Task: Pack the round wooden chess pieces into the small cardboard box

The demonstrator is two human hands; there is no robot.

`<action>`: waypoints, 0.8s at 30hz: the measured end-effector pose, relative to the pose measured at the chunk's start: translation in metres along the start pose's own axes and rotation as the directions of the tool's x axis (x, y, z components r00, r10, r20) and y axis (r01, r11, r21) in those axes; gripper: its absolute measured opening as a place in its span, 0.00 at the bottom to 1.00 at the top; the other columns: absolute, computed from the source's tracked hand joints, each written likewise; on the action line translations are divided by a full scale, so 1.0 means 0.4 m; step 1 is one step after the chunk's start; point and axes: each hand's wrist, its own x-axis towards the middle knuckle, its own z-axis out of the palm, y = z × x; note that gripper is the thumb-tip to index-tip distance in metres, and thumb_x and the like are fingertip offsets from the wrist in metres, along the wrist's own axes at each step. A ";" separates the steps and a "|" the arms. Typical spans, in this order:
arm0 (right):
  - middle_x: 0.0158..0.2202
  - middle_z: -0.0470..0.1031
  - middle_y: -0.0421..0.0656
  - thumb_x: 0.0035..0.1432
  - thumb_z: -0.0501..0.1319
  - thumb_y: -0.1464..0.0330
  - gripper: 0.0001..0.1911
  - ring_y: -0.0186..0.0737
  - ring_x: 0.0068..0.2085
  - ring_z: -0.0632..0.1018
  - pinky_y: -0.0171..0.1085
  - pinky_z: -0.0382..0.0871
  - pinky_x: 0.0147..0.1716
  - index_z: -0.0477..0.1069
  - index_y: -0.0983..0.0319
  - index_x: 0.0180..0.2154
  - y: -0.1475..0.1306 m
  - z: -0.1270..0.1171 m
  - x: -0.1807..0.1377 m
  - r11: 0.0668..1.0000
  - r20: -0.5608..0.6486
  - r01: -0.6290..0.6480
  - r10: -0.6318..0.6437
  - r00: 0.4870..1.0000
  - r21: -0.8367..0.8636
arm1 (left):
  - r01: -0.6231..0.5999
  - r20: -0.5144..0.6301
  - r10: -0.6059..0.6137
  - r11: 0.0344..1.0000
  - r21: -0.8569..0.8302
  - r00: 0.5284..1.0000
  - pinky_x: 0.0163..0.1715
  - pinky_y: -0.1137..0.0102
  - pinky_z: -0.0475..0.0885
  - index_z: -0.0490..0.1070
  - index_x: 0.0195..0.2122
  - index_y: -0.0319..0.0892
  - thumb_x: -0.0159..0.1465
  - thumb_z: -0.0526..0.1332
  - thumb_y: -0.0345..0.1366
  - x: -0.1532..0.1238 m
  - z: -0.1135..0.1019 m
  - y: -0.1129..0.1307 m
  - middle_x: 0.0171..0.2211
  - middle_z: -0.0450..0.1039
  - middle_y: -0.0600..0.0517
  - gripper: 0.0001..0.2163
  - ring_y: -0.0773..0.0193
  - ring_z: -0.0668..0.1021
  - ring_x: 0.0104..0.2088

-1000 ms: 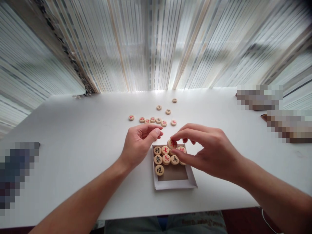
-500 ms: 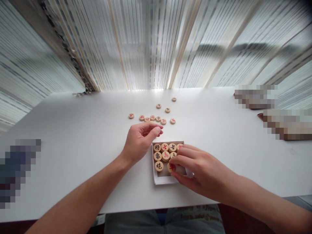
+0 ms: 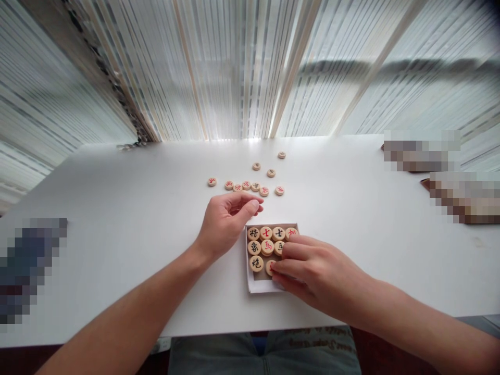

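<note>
My right hand (image 3: 316, 268) reaches into a shallow white box (image 3: 250, 284), its thumb and fingers closed on a round wooden Chinese chess piece (image 3: 269, 267) with a red mark, mostly covered by the fingertips. The piece is low in the front row, right of a black-marked chess piece (image 3: 256, 263). Behind it, rows of chess pieces (image 3: 267, 247) fill the back of the box; my fingers hide part of its right side. Beyond the box's back left corner, my left hand (image 3: 232, 216) is curled, thumb against the fingers; whether anything is inside cannot be seen.
Several loose chess pieces (image 3: 246, 185) lie on the white table (image 3: 128, 208) beyond my left hand, some in a touching row. Pixelated objects stand at the left (image 3: 33, 265) and right (image 3: 461, 200). A striped curtain (image 3: 219, 78) hangs behind the table.
My right hand has shifted the held chess piece slightly left within the box, toward the black-marked one in the front row. My left hand keeps its curled pose. The view has tilted a little.
</note>
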 end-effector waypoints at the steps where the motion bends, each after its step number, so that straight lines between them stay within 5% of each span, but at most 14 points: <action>1: 0.29 0.77 0.42 0.66 0.67 0.76 0.09 0.44 0.32 0.73 0.43 0.70 0.38 0.83 0.62 0.33 -0.001 0.001 0.001 1.000 -0.008 0.005 -0.005 1.000 -0.007 | 0.001 0.000 -0.001 1.000 -0.001 1.000 0.42 0.66 0.82 0.85 0.36 0.39 0.65 0.70 0.36 0.000 0.000 0.000 0.34 0.87 0.47 0.07 0.60 0.85 0.35; 24: 0.30 0.78 0.43 0.68 0.64 0.76 0.11 0.43 0.32 0.72 0.41 0.65 0.32 0.80 0.63 0.31 -0.001 0.007 0.013 0.999 -0.023 0.026 -0.026 0.999 -0.033 | 0.013 -0.001 -0.013 1.000 -0.002 1.000 0.42 0.65 0.82 0.86 0.37 0.39 0.65 0.70 0.36 -0.003 0.001 0.001 0.35 0.87 0.47 0.07 0.58 0.86 0.36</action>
